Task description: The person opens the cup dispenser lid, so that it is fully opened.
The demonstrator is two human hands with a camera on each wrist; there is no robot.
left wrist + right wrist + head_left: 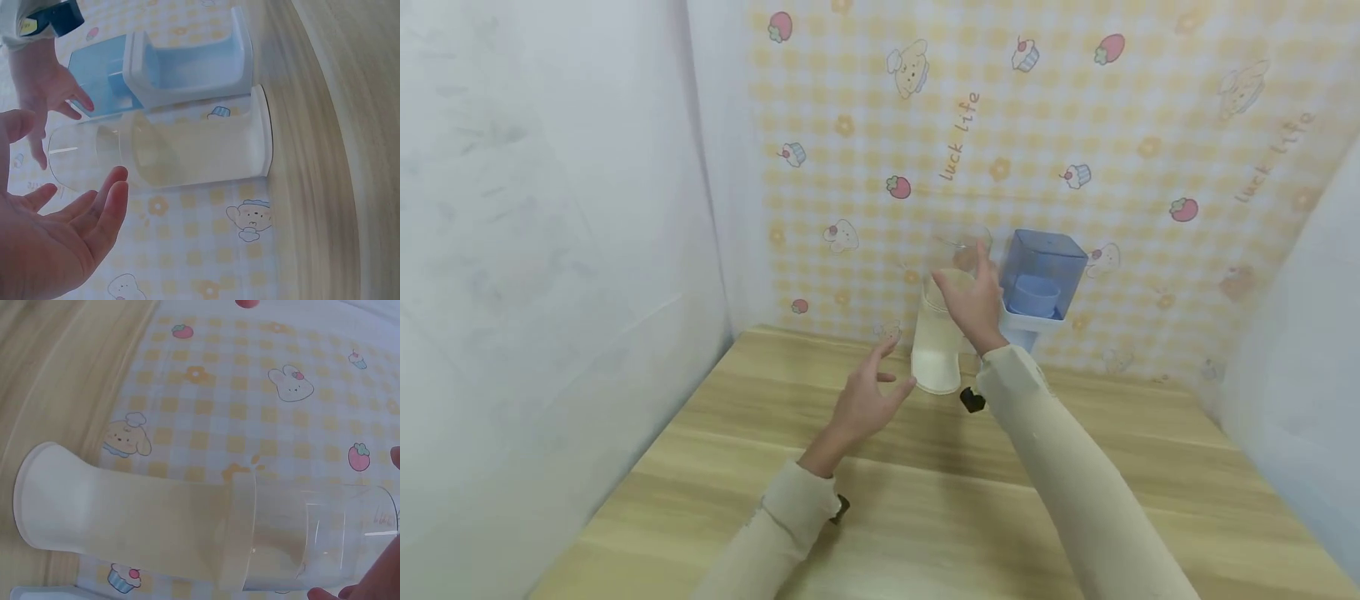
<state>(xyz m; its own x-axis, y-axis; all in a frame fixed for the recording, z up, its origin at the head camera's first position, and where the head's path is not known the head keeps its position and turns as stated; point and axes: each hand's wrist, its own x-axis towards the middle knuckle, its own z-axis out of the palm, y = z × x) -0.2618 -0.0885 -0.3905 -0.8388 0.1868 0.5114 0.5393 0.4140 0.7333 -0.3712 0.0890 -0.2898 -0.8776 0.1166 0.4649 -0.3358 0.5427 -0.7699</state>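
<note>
A cream stand (936,362) with a round foot and a clear rounded cover (325,537) on top stands upright at the back of the table, against the checked cloth. My right hand (973,304) is at the upper right of this stand, thumb and fingers spread, and overlaps the clear cover in the head view; in the right wrist view its fingertips show right at the cover's edge. Lower and to the left, my left hand (865,400) is held with loosely bent fingers apart, beside the stand and holding nothing.
Just right of the cream stand is a similar blue holder (1047,258) with a square see-through blue cover. Behind both hangs a yellow checked cloth (857,100). White walls border the wooden table (925,517) at left and right. Dark devices sit on both wrists.
</note>
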